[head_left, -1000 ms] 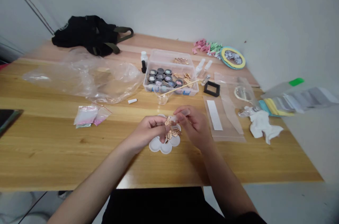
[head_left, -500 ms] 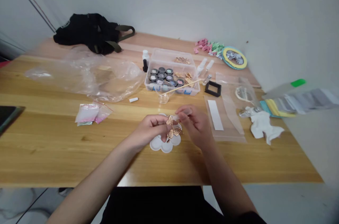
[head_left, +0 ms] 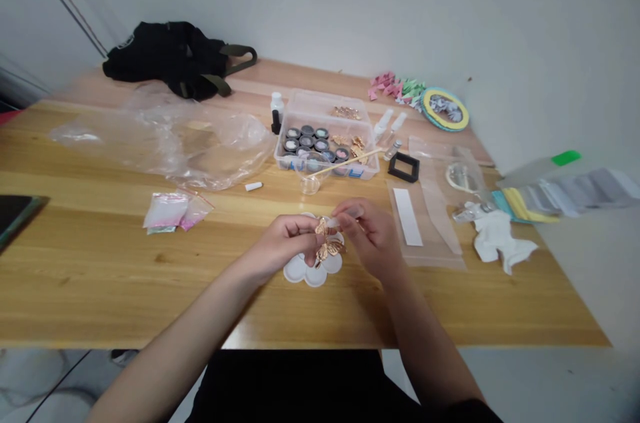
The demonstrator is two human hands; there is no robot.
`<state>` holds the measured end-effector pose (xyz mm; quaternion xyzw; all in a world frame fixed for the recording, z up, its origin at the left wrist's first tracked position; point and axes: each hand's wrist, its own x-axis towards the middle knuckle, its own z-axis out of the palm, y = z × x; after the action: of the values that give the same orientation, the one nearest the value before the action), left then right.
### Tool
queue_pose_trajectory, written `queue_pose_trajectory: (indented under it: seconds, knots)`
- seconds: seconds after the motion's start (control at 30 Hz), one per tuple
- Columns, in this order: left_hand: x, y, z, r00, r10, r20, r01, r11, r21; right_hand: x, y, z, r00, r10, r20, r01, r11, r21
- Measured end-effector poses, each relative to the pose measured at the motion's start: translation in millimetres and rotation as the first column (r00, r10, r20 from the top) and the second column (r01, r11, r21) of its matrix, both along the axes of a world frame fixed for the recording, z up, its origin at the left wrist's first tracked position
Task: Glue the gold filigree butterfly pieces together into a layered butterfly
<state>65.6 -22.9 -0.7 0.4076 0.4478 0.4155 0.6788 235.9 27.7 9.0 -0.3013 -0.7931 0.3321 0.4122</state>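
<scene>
Your left hand (head_left: pixel 283 248) curls its fingers (head_left: pixel 305 226) shut around a gold butterfly (head_left: pixel 326 242), just above a white petal-shaped palette (head_left: pixel 296 271). Your right hand (head_left: pixel 369 235) pinches a small pale piece (head_left: pixel 353 211) beside it; what that is, you can't quite tell. No finished work shows on the palette. Beyond, more gold pieces (head_left: pixel 357 148) wait in a clear box (head_left: pixel 325 103) with dark jars (head_left: pixel 306 141), and a wooden stick (head_left: pixel 345 162) rests across a small clear cup (head_left: pixel 310 184) on the surface (head_left: pixel 100 290).
</scene>
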Motion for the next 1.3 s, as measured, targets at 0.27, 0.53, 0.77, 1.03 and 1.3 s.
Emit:
queue_pose_trajectory:
  seconds: [0.27, 0.53, 0.77, 1.03, 1.3]
  knots:
    - [-0.2, -0.1, 1.5, 1.000, -0.016, 0.003, 0.016, 1.000, 0.003, -0.2, 0.5, 0.2, 1.000, 0.009, -0.012, -0.009, 1.000, 0.025]
    - [0.6, -0.4, 1.1, 1.000, 0.011, -0.007, -0.011, 1.000, -0.005, 0.4, -0.2, 0.4, 1.000, 0.010, 0.004, -0.010, 0.999, 0.031]
    - [0.4, -0.1, -0.2, 1.000, 0.009, 0.017, -0.009, 1.000, -0.016, 0.2, 0.0, 0.8, 1.000, 0.012, 0.008, -0.012, 0.998, 0.056]
    - [0.4, -0.8, 0.9, 1.000, 0.013, 0.024, -0.012, 1.000, -0.015, 0.2, -0.3, 0.5, 1.000, 0.006, -0.019, -0.006, 0.999, 0.038]
    - [0.0, 0.8, -0.6, 0.999, 0.003, 0.053, -0.002, 1.000, -0.010, -0.6, -2.7, 1.6, 0.994, -0.039, -0.104, 0.037, 0.999, -0.027]
